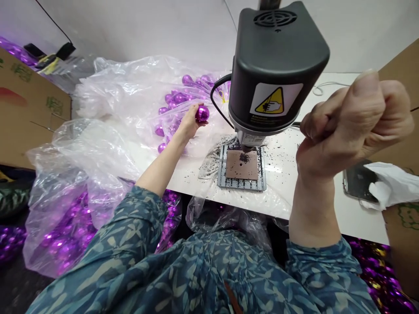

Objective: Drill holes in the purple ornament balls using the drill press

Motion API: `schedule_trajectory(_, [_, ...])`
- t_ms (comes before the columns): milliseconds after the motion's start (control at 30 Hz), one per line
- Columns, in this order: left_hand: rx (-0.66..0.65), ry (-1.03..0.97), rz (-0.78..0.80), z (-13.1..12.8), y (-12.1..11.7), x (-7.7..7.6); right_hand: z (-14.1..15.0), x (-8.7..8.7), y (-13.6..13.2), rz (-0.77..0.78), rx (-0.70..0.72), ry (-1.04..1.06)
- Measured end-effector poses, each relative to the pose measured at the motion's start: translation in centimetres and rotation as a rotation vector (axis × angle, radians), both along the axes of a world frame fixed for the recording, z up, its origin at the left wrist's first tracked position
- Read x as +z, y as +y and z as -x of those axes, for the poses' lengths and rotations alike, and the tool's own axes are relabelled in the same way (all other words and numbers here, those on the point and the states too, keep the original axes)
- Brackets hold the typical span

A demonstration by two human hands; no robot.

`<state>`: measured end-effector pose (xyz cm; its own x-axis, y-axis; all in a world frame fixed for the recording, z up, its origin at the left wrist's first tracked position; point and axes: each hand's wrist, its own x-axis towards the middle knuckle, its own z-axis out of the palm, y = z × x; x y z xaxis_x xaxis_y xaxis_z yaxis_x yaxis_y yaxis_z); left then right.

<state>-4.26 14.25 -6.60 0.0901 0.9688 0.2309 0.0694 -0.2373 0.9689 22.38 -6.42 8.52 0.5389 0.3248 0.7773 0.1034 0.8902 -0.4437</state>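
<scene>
My left hand (190, 124) reaches out over the white table (356, 218) and is closed on a shiny purple ball (202, 114), held just left of the bench drill (276, 65). My right hand (352, 124) is raised close to the camera in a fist at the drill's right side; what it grips is hidden inside the fingers. Under the drill head lies a brown plate (242, 165) on a slotted metal base (241, 183), with dark shavings scattered around it.
A clear plastic bag (131, 93) of several purple balls (178, 97) lies at the back left. Another bag of purple balls (65, 235) hangs below the table edge. Cardboard boxes (29, 109) stand left and right. A phone (358, 183) and white tissue (391, 185) lie at right.
</scene>
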Motion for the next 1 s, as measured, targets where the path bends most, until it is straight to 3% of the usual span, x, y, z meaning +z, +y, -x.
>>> schedule_trajectory(167, [-0.116,-0.092,0.082,0.9,-7.6,2.9,0.1,0.0,0.1,0.01,0.022,0.026])
schedule_trajectory(267, [-0.165,-0.079,0.139,-0.9,-11.2,2.5,0.3,0.0,0.5,-0.077,0.054,0.032])
schedule_trajectory(367, [-0.171,-0.102,0.195,-3.1,-13.4,1.0,0.5,0.1,0.6,-0.124,0.05,0.058])
schedule_trajectory(633, [-0.31,-0.061,0.175,-7.4,-16.1,-2.6,1.0,0.2,0.3,-0.07,-0.017,0.002])
schedule_trajectory(800, [-0.301,0.046,0.128,-7.8,-16.0,-3.4,1.1,0.1,0.3,-0.086,-0.095,-0.029])
schedule_trajectory(1000, [-0.283,0.278,-0.102,-8.4,-16.1,-3.6,1.2,0.2,-0.2,0.021,-0.192,-0.065])
